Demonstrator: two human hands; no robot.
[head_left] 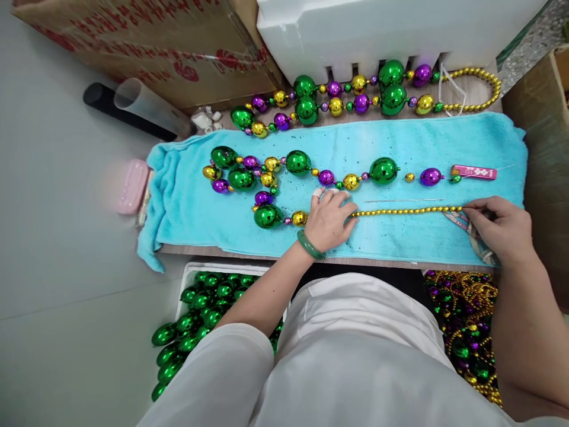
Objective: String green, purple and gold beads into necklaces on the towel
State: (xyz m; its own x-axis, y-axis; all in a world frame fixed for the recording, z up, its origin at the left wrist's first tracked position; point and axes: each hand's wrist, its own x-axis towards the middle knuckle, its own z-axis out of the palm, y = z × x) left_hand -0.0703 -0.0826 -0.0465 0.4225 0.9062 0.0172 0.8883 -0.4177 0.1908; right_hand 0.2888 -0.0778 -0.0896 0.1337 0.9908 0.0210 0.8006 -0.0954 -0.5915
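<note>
A necklace of green, purple and gold beads lies on a turquoise towel. My left hand rests on it with fingers spread, covering part of the string beside a gold bead. White coverings show on some fingertips. Between my thumb and index finger emerges a strand of small gold beads, stretched straight to the right. Its far end is pinched in my right hand. Under that hand lies a pale printed strip, partly hidden. A long needle appears to lie just above the gold strand.
A finished-looking bead loop lies behind the towel, near a white foam box and a cardboard box. A pink packet sits at the right. Green beads and heaped bead strings are below the table edge.
</note>
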